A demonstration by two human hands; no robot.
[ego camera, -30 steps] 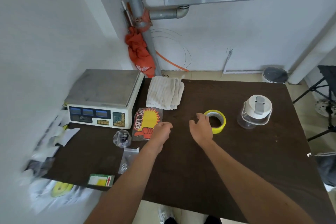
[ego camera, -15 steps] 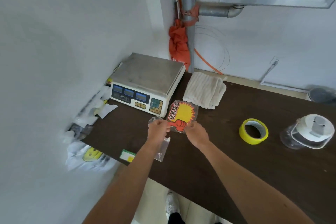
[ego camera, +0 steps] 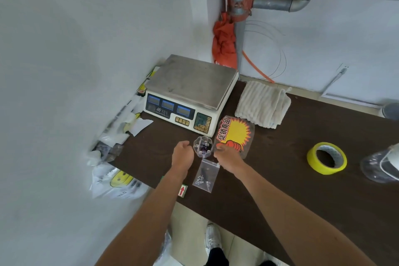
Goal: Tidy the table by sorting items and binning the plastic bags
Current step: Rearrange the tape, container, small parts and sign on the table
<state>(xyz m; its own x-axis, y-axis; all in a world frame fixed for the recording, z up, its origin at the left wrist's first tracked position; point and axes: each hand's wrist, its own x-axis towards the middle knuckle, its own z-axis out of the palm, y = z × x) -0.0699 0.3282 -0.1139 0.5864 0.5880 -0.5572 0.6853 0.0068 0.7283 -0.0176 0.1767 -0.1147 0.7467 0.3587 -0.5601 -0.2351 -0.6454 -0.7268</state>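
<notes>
L hand [ego camera: 182, 153] curled, just left of small clear capsule [ego camera: 203, 147] w/ bits inside; can't tell if it grips anything. R hand [ego camera: 226, 157] pinches near-left corner of promo sticker pack [ego camera: 236, 133], which lies just near of scale [ego camera: 187, 93]. Hands apart, capsule between them. Zip bag [ego camera: 205, 177] of screws on table [ego camera: 302, 196] near side of capsule, between forearms. Far: folded towel [ego camera: 262, 103]. Right: yellow tape roll [ego camera: 326, 158], clear jar [ego camera: 377, 168] at frame edge. Plastic bags [ego camera: 116, 181] heaped off table's left edge. Arrow card [ego camera: 182, 190] partly hidden by L forearm.
</notes>
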